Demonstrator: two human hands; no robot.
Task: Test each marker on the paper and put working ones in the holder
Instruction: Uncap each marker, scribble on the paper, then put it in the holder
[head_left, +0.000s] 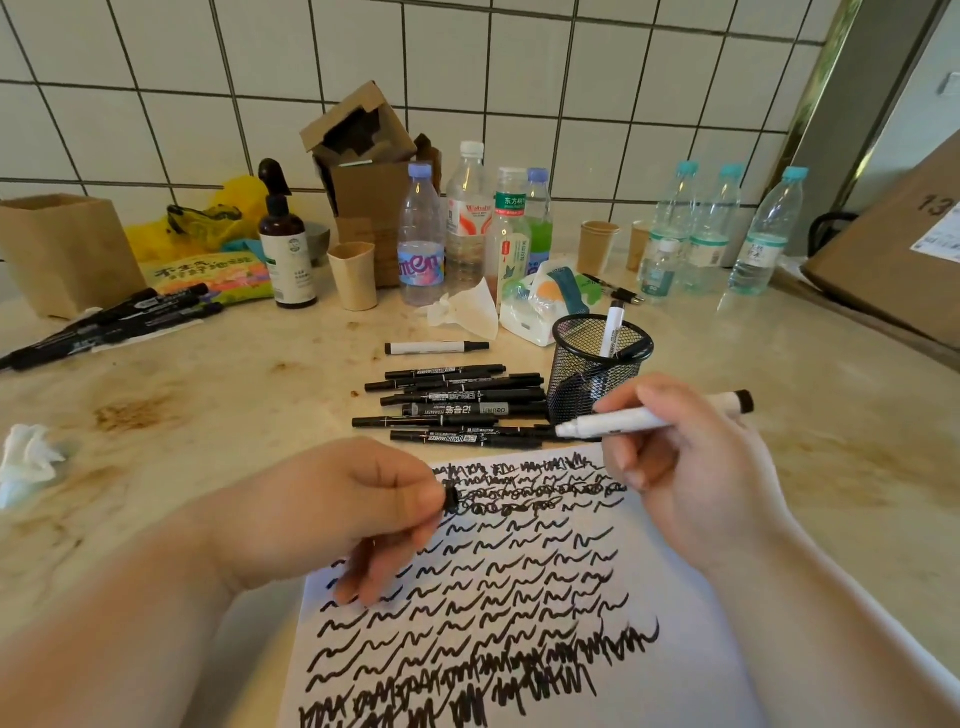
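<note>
2 hands busy over the scribbled paper

Right hand closed around an uncapped white marker, tip pointing left, held just above the paper's top edge. Left hand pinching a black cap over the paper's upper left. Beyond the paper: loose black markers, and right of them a mesh holder with 1 white marker inside.

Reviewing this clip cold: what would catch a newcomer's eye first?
Probably the paper at bottom centre, almost filled with rows of black squiggles. Above it the right hand holds an uncapped white marker while the left hand pinches its black cap. Behind lie a pile of black markers and a mesh holder.
</note>
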